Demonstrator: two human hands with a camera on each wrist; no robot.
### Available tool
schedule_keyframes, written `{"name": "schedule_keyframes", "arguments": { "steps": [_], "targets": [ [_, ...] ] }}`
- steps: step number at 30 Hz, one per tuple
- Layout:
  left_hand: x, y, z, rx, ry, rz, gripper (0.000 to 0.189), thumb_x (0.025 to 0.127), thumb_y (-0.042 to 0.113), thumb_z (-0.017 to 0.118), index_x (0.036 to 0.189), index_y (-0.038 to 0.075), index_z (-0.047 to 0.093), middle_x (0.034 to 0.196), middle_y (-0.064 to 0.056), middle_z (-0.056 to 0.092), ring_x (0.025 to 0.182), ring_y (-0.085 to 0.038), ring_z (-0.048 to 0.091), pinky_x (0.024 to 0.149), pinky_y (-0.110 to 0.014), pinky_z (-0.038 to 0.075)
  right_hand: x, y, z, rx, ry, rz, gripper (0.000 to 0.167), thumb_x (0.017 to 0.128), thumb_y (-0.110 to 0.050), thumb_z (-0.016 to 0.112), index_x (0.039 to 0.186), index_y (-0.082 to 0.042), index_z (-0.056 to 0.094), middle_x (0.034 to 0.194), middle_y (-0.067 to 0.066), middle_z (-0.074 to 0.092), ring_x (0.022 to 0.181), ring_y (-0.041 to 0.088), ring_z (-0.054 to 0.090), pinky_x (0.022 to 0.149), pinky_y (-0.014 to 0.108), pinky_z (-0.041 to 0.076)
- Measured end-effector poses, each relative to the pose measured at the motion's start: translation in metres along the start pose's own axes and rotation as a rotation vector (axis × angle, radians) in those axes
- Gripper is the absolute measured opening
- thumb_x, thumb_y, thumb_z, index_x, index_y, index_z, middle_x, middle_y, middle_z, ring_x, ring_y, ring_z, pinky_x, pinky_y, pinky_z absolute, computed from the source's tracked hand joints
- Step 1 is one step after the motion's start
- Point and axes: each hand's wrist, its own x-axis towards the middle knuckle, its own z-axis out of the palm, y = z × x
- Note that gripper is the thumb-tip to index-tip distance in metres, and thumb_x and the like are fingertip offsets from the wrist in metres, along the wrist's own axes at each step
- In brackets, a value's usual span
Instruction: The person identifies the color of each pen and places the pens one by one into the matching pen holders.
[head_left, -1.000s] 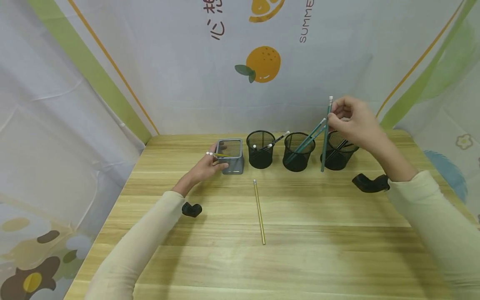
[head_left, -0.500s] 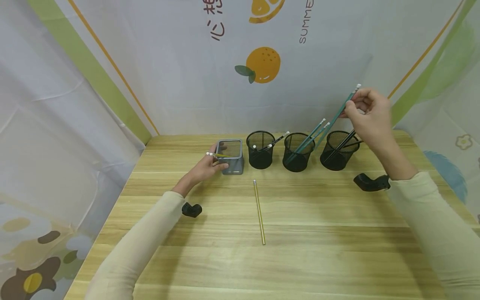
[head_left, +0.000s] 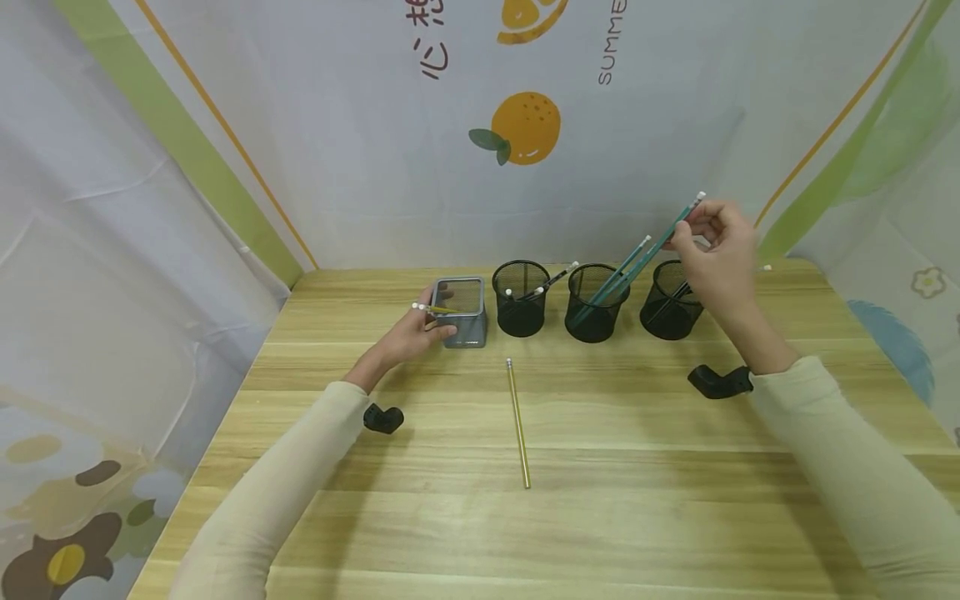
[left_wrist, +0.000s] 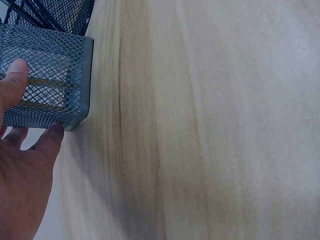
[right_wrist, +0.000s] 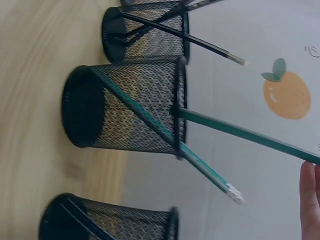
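My left hand [head_left: 408, 337] grips the grey square mesh pencil holder [head_left: 468, 331], thumb in front and fingers behind. Gold pencils [head_left: 442, 310] lean out of its left side. In my right hand [head_left: 722, 258] a green pencil [head_left: 670, 235] is pinched near its eraser end. It slants down to the left, its lower end at the mouth of a round black mesh cup [head_left: 592, 323]. Another green pencil [right_wrist: 207, 170] leans inside that cup in the right wrist view. My right fingers [right_wrist: 308, 192] barely show there. A single gold pencil [head_left: 519, 425] lies on the table.
Left of the green pencils' cup, a black mesh cup [head_left: 521, 318] holds dark pencils with white erasers. Another black cup [head_left: 670, 323] with black pencils stands at the right, partly behind my right hand. Black wrist devices [head_left: 718, 383] sit by both sleeves. A printed curtain [head_left: 375, 167] hangs behind.
My right hand first went up and right with the green pencil, tilting it. Now it has come down and left, bringing the lower end to the cup. The left hand stays put.
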Motion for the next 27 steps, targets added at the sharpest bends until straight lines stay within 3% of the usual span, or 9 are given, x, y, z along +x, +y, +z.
{"name": "schedule_keyframes", "arguments": {
  "steps": [7, 14, 20, 27],
  "targets": [
    [0.0, 0.0, 0.0, -0.009, -0.001, -0.001, 0.074, 0.098, -0.012, 0.058, 0.158, -0.001, 0.015, 0.157, -0.027, 0.025, 0.135, -0.049, 0.04, 0.111, -0.053, 0.037, -0.014, 0.009, 0.008, -0.085, -0.057, 0.024, 0.008, 0.098, 0.004, 0.054, 0.104, 0.007, 0.055, 0.095, 0.01, 0.059, 0.078, 0.017, 0.066, 0.066, 0.016, 0.055],
    [-0.001, 0.001, 0.0, -0.012, 0.0, 0.0, 0.074, 0.098, -0.013, 0.058, 0.157, -0.001, 0.016, 0.157, -0.027, 0.025, 0.134, -0.05, 0.04, 0.111, -0.054, 0.037, -0.027, 0.014, 0.018, -0.123, -0.104, 0.028, 0.016, 0.098, 0.007, 0.053, 0.11, 0.019, 0.052, 0.097, 0.02, 0.059, 0.078, 0.015, 0.065, 0.068, 0.016, 0.055],
    [0.0, 0.0, 0.0, -0.012, 0.0, -0.008, 0.074, 0.098, -0.012, 0.058, 0.158, 0.0, 0.016, 0.157, -0.027, 0.024, 0.134, -0.049, 0.041, 0.111, -0.053, 0.038, -0.04, -0.006, 0.03, -0.19, -0.143, 0.015, 0.015, 0.096, 0.013, 0.052, 0.107, 0.023, 0.051, 0.095, 0.029, 0.058, 0.076, 0.013, 0.062, 0.066, 0.012, 0.052],
    [0.001, -0.003, -0.001, -0.009, 0.0, 0.006, 0.072, 0.098, -0.012, 0.057, 0.157, -0.002, 0.017, 0.157, -0.027, 0.025, 0.135, -0.05, 0.04, 0.111, -0.054, 0.037, -0.05, -0.013, 0.032, -0.213, -0.185, 0.066, 0.013, 0.095, 0.013, 0.053, 0.106, 0.021, 0.051, 0.095, 0.024, 0.058, 0.08, 0.015, 0.062, 0.068, 0.01, 0.051]
  ]
}}
